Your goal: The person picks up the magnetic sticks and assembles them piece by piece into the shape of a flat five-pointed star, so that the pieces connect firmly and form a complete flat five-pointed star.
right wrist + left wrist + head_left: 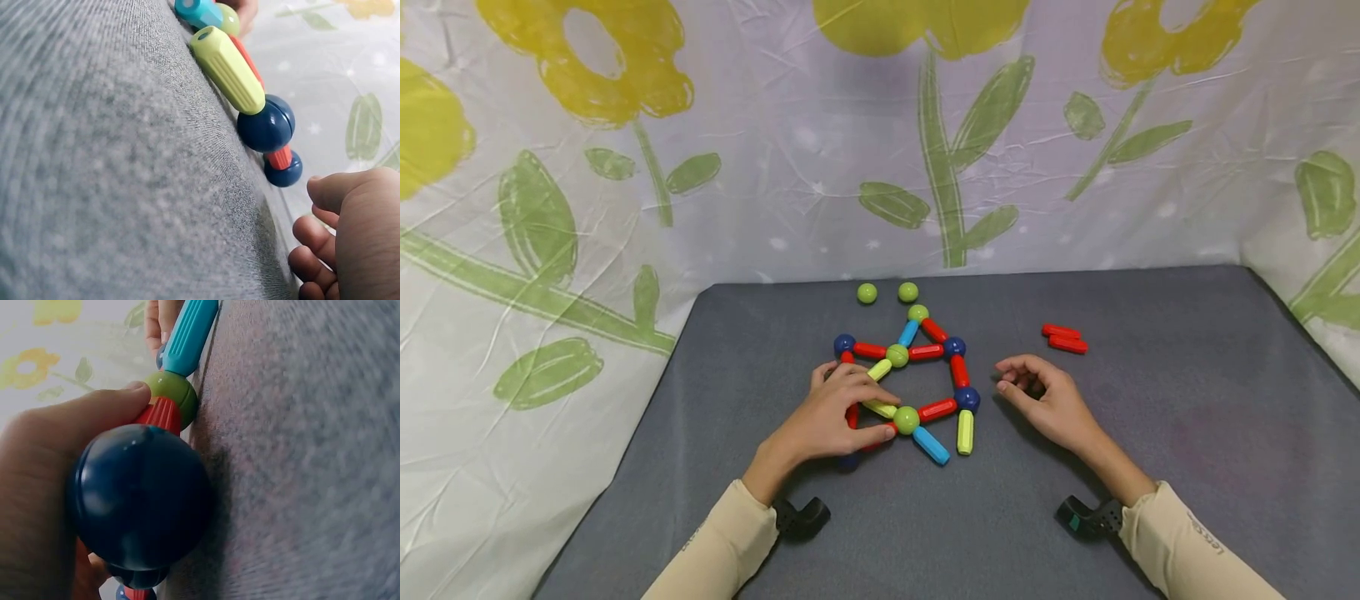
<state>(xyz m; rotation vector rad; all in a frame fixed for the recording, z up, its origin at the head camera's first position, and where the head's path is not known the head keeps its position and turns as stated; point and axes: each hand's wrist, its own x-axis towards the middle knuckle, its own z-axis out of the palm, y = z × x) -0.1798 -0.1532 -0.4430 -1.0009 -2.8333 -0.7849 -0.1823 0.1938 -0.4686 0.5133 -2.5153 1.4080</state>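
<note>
A flat frame of magnetic building rods and balls (938, 409) lies on the grey table. My left hand (838, 410) reaches over its left side, gripping it with thumb and index finger beside the near green ball (906, 420). In the left wrist view the thumb rests by a red rod (164, 414), behind a large dark blue ball (140, 497). My right hand (1051, 402) hovers right of the frame, fingers loosely curled around nothing. A yellow rod (966, 432) and a blue rod (932, 446) stick out toward the near side. The left hand hides the frame's left part.
Two loose green balls (867, 293) lie near the back edge. Two red rods (1065, 338) lie together beyond the right hand. A flower-printed cloth (820, 150) hangs behind the table (1187, 467). Dark bands (1090, 517) sit on both wrists.
</note>
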